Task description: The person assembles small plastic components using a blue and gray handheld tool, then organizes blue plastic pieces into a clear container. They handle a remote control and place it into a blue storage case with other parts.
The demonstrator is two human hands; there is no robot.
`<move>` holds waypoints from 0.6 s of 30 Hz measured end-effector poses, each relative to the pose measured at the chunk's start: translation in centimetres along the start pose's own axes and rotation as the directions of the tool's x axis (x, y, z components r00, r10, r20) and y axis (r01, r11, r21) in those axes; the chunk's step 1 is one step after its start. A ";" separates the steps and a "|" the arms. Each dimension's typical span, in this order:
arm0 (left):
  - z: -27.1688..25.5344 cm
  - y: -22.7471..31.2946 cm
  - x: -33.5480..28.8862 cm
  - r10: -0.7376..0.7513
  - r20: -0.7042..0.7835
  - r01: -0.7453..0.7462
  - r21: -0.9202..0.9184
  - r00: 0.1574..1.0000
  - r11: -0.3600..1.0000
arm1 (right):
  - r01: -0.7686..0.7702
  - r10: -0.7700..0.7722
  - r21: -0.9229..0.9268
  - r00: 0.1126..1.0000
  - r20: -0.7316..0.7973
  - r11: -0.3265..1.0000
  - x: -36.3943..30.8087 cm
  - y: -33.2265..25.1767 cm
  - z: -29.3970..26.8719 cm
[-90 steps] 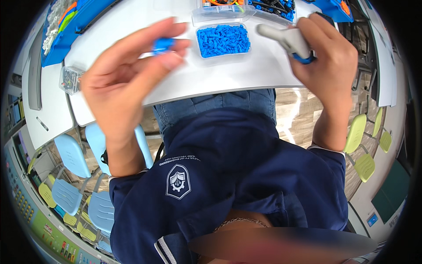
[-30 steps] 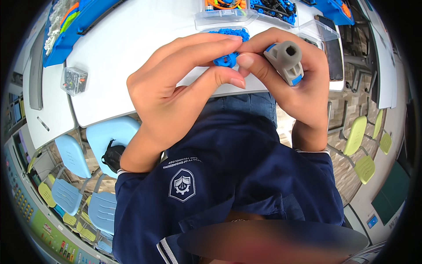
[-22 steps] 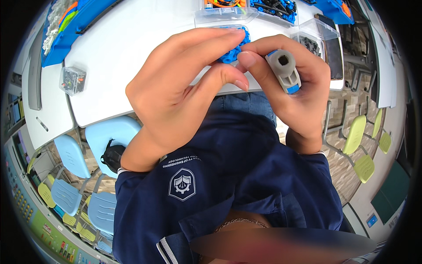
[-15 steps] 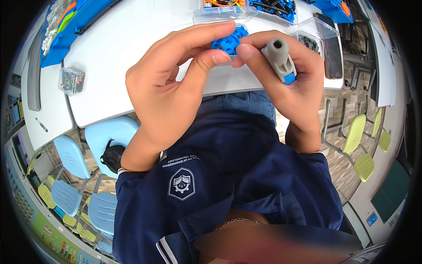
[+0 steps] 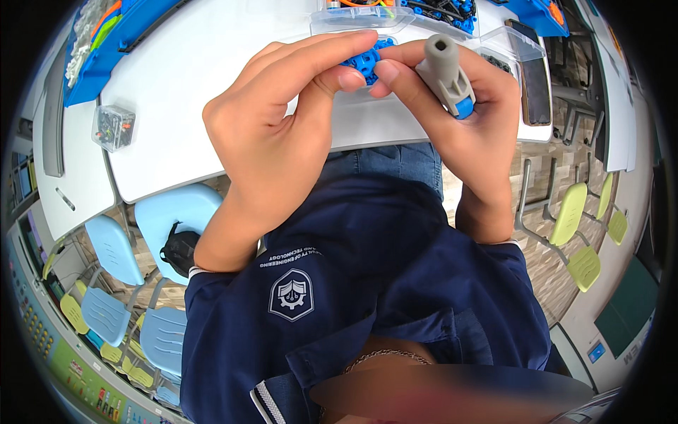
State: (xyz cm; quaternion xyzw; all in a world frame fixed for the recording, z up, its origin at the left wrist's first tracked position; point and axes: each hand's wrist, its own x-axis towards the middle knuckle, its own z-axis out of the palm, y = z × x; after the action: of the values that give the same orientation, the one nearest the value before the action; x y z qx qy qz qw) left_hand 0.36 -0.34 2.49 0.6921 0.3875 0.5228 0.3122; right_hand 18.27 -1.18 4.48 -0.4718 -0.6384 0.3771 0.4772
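Note:
Over the white table's near edge, my left hand [image 5: 272,131] pinches a blue plastic building piece [image 5: 364,62] with round holes between thumb and fingers. From the other side, my right hand [image 5: 470,120] has its thumb and index finger pressed together at the piece's right edge; whether they grip something small is hidden. Tucked in that same hand, between thumb and palm, is a grey plastic tool [image 5: 448,74] with a hollow round end and a blue part low down. More blue pieces [image 5: 384,44] show behind the held one.
Past my hands on the white table [image 5: 166,92] stand clear boxes, one with black and blue parts [image 5: 441,13]. A phone [image 5: 535,88] lies at the right. To the left are a small clear box [image 5: 113,127] and a blue tray [image 5: 92,67]. Blue chairs [image 5: 173,212] stand at lower left.
The blue piece has turned between my fingers and shows a different side. My right hand and the grey tool have shifted slightly up and left.

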 end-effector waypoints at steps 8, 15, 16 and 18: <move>0.1 -0.4 0.0 0.003 -0.004 -0.003 -0.044 1.000 0.999 | -0.020 0.023 -0.071 0.999 0.041 0.997 0.0 -0.2 -0.4; 0.3 -0.2 0.3 0.000 -0.021 0.000 -0.016 1.000 1.000 | -0.011 0.013 -0.033 0.999 0.038 0.999 0.4 -0.2 -0.5; 0.3 -0.3 0.3 0.007 -0.025 -0.007 -0.018 1.000 1.000 | -0.020 0.022 -0.046 0.999 0.038 0.999 0.4 -0.1 -0.5; 0.5 -0.3 0.3 -0.002 -0.032 0.001 -0.034 0.999 0.999 | -0.031 0.033 -0.055 0.999 0.033 0.998 0.3 -0.1 -0.6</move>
State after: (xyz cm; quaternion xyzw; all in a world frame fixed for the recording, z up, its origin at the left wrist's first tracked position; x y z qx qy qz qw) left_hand 0.79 0.11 2.27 0.6778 0.3840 0.5401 0.3184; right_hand 18.83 -0.87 4.79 -0.4886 -0.6487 0.3750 0.4470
